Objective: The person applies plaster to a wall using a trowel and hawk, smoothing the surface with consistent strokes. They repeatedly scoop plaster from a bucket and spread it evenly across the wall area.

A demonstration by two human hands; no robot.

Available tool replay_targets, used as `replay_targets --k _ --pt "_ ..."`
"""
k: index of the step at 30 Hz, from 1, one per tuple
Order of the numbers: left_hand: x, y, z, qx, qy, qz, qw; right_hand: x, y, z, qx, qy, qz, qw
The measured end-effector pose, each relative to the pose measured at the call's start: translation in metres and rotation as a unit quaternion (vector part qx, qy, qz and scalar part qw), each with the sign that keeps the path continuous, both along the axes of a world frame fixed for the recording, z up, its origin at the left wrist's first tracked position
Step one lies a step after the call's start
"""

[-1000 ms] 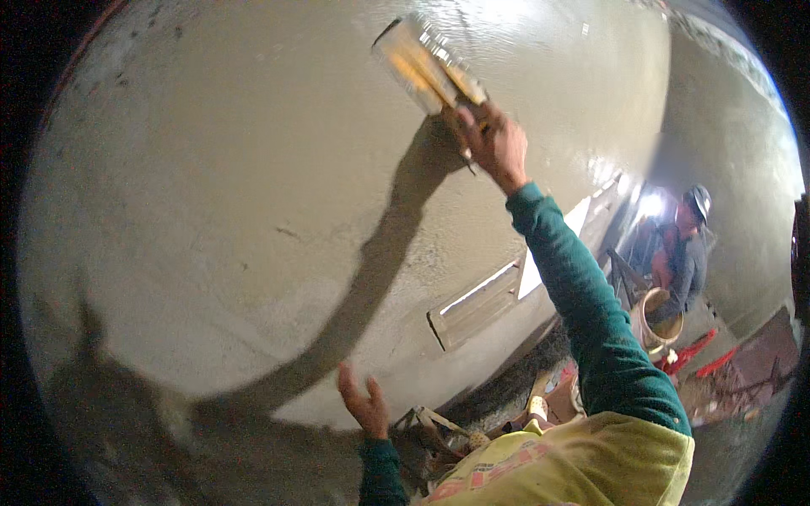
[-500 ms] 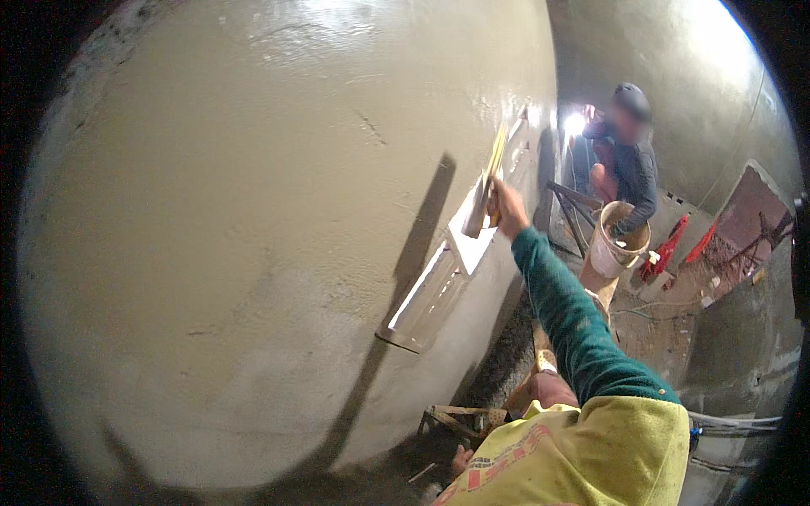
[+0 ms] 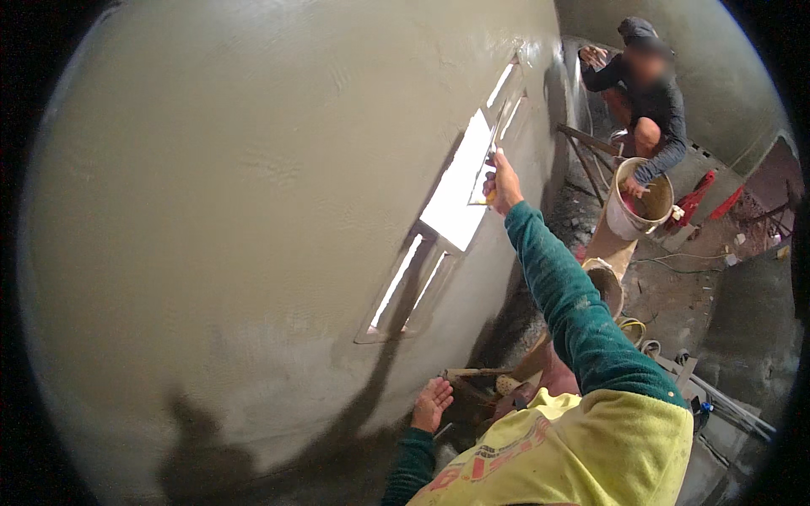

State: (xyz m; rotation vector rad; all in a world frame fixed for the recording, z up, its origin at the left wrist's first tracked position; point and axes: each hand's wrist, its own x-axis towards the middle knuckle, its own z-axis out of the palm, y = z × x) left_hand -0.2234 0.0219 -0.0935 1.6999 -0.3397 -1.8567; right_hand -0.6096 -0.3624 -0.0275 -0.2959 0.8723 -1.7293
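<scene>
My right arm in its green sleeve reaches up to the wall. At the recessed panel in the wall, my right hand (image 3: pixel 506 184) is closed round the handle of what looks like a plastering trowel (image 3: pixel 483 201). It shows almost edge-on with a bit of yellow, its outline partly lost against the bright white opening (image 3: pixel 461 190). Whether its blade touches the wall I cannot tell. Low down near the wall's foot, my left hand (image 3: pixel 432 404) is held up with its fingers stretched out and nothing seen in it. Wet grey-beige plaster covers the wall (image 3: pixel 211 211).
At the upper right a person in dark clothes (image 3: pixel 654 101) crouches, one hand inside a white bucket (image 3: pixel 629 223). The bucket stands on a wooden plank (image 3: pixel 609 246), with a second bucket (image 3: pixel 609 282) nearer me. Red cloth (image 3: pixel 696 198), pipes (image 3: pixel 726 405) and a metal frame (image 3: pixel 582 152) lie or stand around.
The trowel has turned from showing its long yellow edge to almost edge-on, near the same panel. My left hand has risen into fuller view. The view has shifted; the other person leans over the bucket.
</scene>
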Motion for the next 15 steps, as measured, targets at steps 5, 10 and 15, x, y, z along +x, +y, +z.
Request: replay_targets --k 5,10,15 --pt "-0.044 0.029 -0.013 0.037 -0.058 -0.049 0.996 -0.042 -0.108 -0.002 0.047 -0.018 -0.032 0.998" --pt "-0.044 0.158 -0.049 0.172 -0.115 0.034 0.978 -0.005 -0.125 0.041 0.044 -0.081 -0.071 0.993" --pt "-0.057 0.186 -0.056 0.208 -0.063 0.050 0.975 -0.031 -0.173 0.083 0.039 0.038 -0.136 0.989"
